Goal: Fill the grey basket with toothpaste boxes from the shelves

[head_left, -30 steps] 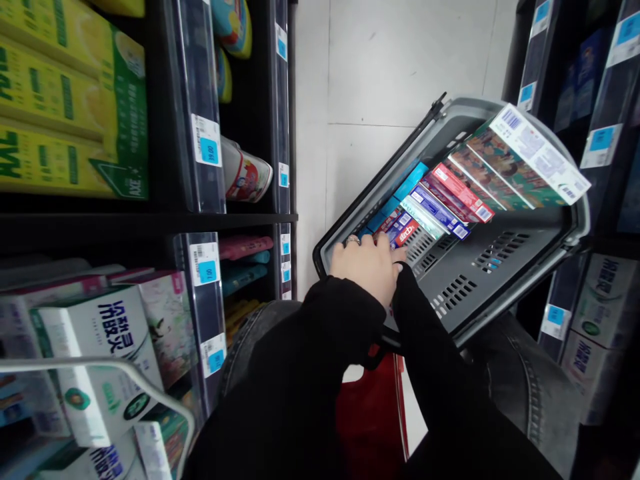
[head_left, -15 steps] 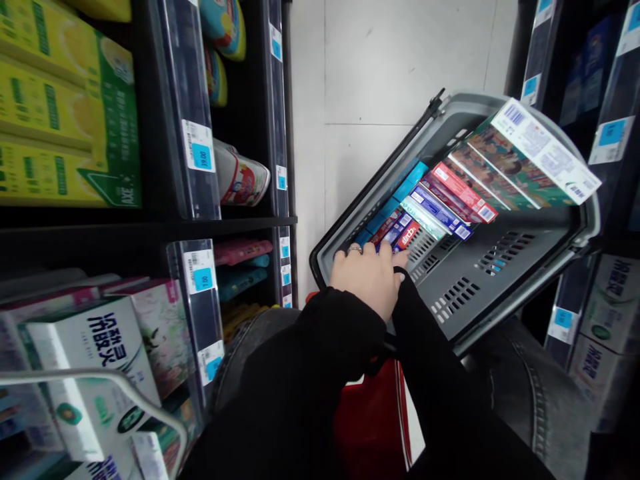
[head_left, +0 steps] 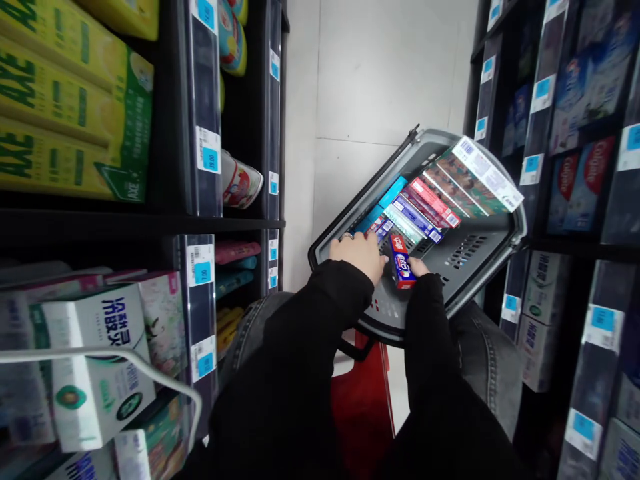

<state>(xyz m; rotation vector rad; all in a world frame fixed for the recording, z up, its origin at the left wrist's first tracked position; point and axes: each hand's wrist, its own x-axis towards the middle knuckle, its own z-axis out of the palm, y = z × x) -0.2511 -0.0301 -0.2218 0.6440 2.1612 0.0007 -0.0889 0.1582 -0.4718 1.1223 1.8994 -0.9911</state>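
In the grey shopping basket [head_left: 463,290], my right hand [head_left: 419,267] grips a red and blue toothpaste box [head_left: 399,260] by its right side, thumb on its face. My left hand [head_left: 357,257] is over the basket's near left corner, knuckles up. Its thumb stands apart from its fingers, whose tips are hidden down beside the small boxes. Beyond the hands a row of boxes leans together: a blue box [head_left: 393,192], a white and green one [head_left: 403,223], a purple-blue one [head_left: 417,217] and a red one [head_left: 435,200]. A large patterned carton [head_left: 487,175] stands at the far end.
Shelves close in on both sides. The left one holds yellow AXE cartons [head_left: 60,113], white boxes [head_left: 95,373] and a white cable [head_left: 125,357]; the right one holds toothpaste boxes [head_left: 583,187]. Below the basket lies something red [head_left: 363,407], between my knees.
My right hand has come out from behind the left and now holds a toothpaste box near the basket's middle. The left hand stays at the corner. The view has shifted.
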